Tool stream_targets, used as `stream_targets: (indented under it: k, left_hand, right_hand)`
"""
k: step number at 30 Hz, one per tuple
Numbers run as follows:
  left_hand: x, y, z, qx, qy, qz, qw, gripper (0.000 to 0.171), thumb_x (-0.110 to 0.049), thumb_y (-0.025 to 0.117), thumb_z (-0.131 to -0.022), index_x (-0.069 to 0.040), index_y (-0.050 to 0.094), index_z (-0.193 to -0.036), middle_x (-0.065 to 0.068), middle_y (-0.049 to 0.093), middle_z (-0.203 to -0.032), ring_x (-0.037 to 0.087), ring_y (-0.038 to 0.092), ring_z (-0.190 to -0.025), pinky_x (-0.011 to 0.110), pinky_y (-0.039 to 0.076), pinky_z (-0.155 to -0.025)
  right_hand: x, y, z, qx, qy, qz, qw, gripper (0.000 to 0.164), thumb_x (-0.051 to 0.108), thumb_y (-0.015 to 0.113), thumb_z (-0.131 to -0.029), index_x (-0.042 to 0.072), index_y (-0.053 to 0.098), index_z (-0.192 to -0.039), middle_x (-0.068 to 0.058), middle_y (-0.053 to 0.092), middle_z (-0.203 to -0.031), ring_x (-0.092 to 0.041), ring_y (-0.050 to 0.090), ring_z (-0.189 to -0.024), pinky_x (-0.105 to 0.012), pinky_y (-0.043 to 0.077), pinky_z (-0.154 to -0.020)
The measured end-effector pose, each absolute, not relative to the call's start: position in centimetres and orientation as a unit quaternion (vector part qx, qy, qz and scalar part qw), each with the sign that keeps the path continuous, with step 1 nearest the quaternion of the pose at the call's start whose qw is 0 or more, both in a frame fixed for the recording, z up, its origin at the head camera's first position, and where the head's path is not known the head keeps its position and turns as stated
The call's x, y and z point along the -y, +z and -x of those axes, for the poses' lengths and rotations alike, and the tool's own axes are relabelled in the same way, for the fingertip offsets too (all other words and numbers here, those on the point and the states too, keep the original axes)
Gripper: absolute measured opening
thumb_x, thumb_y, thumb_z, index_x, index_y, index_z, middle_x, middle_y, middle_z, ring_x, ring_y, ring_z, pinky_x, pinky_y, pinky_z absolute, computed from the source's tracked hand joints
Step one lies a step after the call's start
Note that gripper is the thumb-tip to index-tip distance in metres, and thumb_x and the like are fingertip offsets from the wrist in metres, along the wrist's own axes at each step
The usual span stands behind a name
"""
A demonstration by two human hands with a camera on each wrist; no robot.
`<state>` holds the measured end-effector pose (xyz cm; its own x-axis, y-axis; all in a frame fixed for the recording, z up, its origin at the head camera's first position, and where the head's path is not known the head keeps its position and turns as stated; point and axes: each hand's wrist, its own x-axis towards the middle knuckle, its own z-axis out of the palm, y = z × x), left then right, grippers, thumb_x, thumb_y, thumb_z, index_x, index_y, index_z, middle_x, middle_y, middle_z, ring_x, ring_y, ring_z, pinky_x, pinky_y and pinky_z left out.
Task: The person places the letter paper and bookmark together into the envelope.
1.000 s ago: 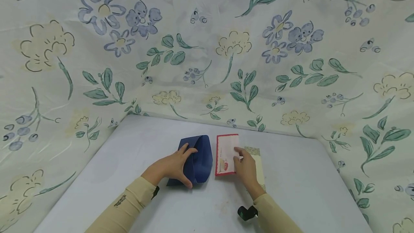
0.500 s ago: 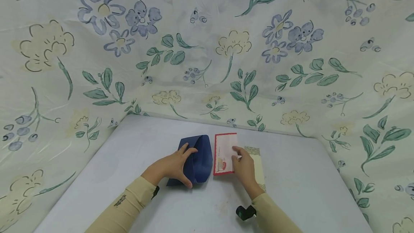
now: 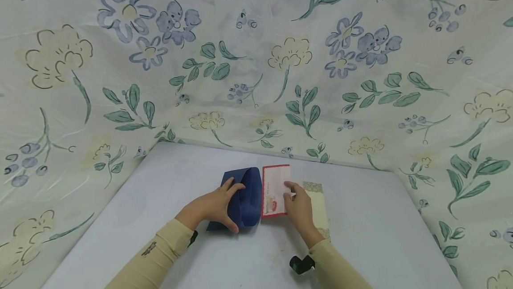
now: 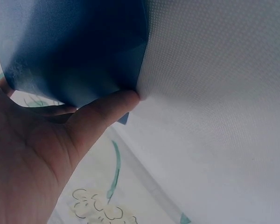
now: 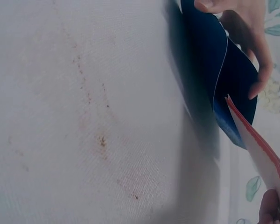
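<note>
My left hand (image 3: 214, 204) grips a dark blue envelope (image 3: 251, 204), with its mouth spread and flap toward the right. In the left wrist view the thumb (image 4: 102, 109) presses along the edge of the envelope (image 4: 74, 46). Between thumb and fingers, my right hand (image 3: 300, 211) pinches the right side of a white card with a red border (image 3: 275, 186). The card's left edge meets the envelope flap in the head view. Seen from the right wrist, the card (image 5: 259, 147) points at the gaping envelope (image 5: 200, 56); whether they touch I cannot tell.
A cream card with patterned ends (image 3: 319, 206) lies on the white table (image 3: 380, 226), partly behind my right hand. A black wrist device (image 3: 301, 264) hangs by the right sleeve. Floral sheeting (image 3: 256, 79) encloses the table's back and sides.
My right hand has carried the red-bordered card left, closing the gap to the envelope. More of the cream card shows. The left hand and envelope have stayed nearly still.
</note>
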<state>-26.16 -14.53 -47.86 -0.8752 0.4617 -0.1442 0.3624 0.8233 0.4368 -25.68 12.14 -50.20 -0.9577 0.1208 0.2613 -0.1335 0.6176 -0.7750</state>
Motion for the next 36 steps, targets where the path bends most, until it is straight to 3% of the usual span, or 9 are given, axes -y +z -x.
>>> stream_targets:
  k: [36]
  left_hand:
    - [14.5,-48.0,26.4,-0.946,0.205,-0.219,0.126,0.125,-0.058,0.096,-0.056,-0.02,0.032,-0.156,0.03,0.015,-0.164,0.052,0.033,-0.143,0.065,0.042,-0.104]
  right_hand:
    - [-10.8,-49.7,25.6,0.89,0.435,-0.011,0.133,0.031,0.005,0.068,-0.095,0.007,0.069,-0.127,-0.011,0.068,-0.116,-0.014,0.054,-0.077,-0.024,0.046,-0.063]
